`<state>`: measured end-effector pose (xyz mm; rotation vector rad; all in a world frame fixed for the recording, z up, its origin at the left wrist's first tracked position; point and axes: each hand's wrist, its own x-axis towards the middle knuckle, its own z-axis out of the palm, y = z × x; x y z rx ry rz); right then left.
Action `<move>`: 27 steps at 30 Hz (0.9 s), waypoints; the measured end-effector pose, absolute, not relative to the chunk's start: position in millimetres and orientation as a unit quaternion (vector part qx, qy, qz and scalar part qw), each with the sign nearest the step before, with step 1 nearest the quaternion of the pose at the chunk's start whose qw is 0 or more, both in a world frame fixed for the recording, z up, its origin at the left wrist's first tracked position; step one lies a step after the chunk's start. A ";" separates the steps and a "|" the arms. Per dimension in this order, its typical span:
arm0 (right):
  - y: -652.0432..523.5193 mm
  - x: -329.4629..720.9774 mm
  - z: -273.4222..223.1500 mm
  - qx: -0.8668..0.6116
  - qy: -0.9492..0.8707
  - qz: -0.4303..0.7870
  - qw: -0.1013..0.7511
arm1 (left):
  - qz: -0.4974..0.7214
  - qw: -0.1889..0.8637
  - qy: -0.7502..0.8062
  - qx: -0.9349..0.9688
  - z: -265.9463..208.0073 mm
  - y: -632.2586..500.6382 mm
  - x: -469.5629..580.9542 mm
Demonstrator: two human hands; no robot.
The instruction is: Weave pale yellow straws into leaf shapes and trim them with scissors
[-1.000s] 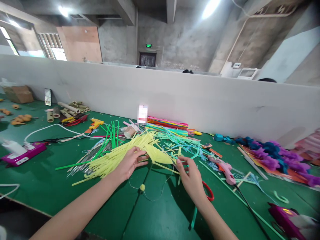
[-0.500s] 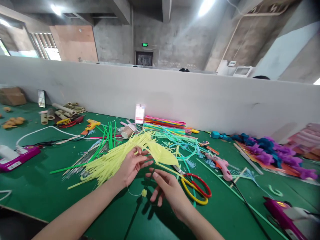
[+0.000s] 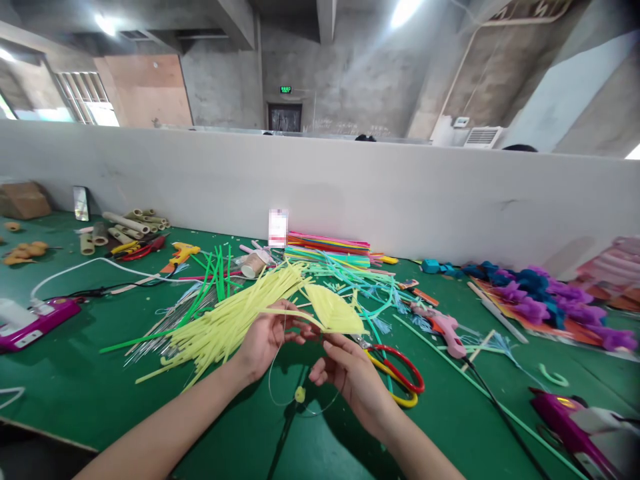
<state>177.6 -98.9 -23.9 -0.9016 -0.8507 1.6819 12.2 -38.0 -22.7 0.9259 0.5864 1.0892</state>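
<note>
From the left we note a purple power strip on the green worktop, then bamboo pieces, a yellow glue gun and a big bundle of yellow strips running up behind the left hand. That hand is mostly closed, fingers bent, pinching a yellow leaf at its base end; a loose strip end sticks out leftward above the knuckles. Below, a clear thread loops down with a small yellow bead on it. The leaf sits front and centre, raised above the worktop between and just beyond both hands: flat, pale yellow, ribbed by strips laid side by side, rounded on top, pointed at right. The right hand has thumb and index nearly together at the leaf's lower edge, other fingers curled; we can't tell whether it grips or just touches. Just beside it, scissors with red and yellow handles, then a pink glue gun, then purple flowers far right.
</note>
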 end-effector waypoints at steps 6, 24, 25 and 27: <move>-99.1 179.5 -25.9 -0.364 -0.383 0.696 0.486 | 0.318 0.645 0.335 0.608 -37.9 -41.1 17.8; -106.9 181.7 -18.1 -0.300 -0.411 0.760 0.405 | 0.408 0.706 0.317 0.483 -32.6 -37.6 15.3; -107.4 181.7 -18.1 -0.298 -0.411 0.762 0.401 | 0.404 0.708 0.313 0.487 -32.7 -38.1 15.6; -108.6 182.0 -16.8 -0.295 -0.415 0.765 0.394 | 0.401 0.709 0.305 0.493 -32.9 -38.5 16.3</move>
